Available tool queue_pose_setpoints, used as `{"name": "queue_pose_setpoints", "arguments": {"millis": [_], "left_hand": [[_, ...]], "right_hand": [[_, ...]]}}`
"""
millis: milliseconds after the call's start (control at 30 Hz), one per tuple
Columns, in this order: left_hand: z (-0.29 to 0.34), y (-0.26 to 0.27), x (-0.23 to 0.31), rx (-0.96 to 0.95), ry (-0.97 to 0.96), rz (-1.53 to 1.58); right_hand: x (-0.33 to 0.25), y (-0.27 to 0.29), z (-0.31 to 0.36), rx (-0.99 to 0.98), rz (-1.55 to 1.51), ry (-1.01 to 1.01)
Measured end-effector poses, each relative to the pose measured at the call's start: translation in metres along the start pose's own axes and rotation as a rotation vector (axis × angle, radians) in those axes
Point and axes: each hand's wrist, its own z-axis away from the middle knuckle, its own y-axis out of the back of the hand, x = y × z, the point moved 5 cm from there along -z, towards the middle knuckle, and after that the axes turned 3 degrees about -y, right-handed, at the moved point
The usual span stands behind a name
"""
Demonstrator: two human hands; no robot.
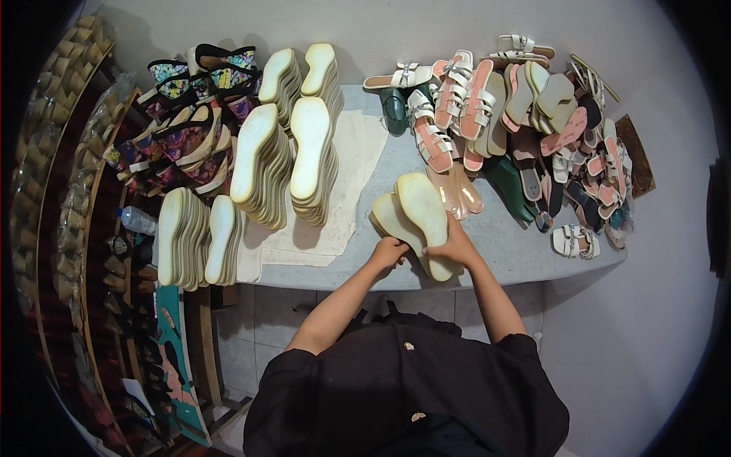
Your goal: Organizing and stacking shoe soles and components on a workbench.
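Note:
Two cream shoe soles are between my hands at the table's front edge. The upper sole [421, 199] lies slanted across the lower sole [390, 217], which sticks out to the left. My right hand [454, 245] grips the upper sole by its right edge, thumb on top and fingers hidden beneath. My left hand [389, 251] is closed at the near left edge of the lower sole, its fingers curled and partly hidden. Left of them stand tall stacks of similar soles, among them one front stack [308, 148] and another beside it [255, 156].
White sandals [434, 145] and other footwear crowd the table's right side, with dark green shoe forms [509, 186] among them. Colourful wedge shoes [179, 145] are piled at the left. A plastic bottle [139, 221] lies by the left edge, near shelves [84, 251] of shoe parts.

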Motion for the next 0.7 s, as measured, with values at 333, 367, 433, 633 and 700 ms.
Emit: {"name": "queue_pose_setpoints", "arguments": {"millis": [333,367,433,633,700], "left_hand": [[0.022,-0.013,0.002,-0.376,0.208,0.738],[0.022,-0.016,0.004,-0.36,0.218,0.678],[0.028,-0.022,0.012,-0.349,0.211,0.678],[0.036,0.0,0.0,-0.243,-0.005,0.688],[0.041,0.003,-0.015,-0.077,0.122,0.648]], "right_hand": [[-0.006,-0.012,0.011,0.021,-0.33,-0.187],[-0.001,-0.014,0.01,0.021,-0.33,-0.186],[0.014,-0.018,0.012,0.031,-0.099,-0.133],[-0.006,-0.034,0.029,-0.012,-0.238,-0.174],[0.004,-0.034,0.028,0.046,-0.205,-0.115]]}}
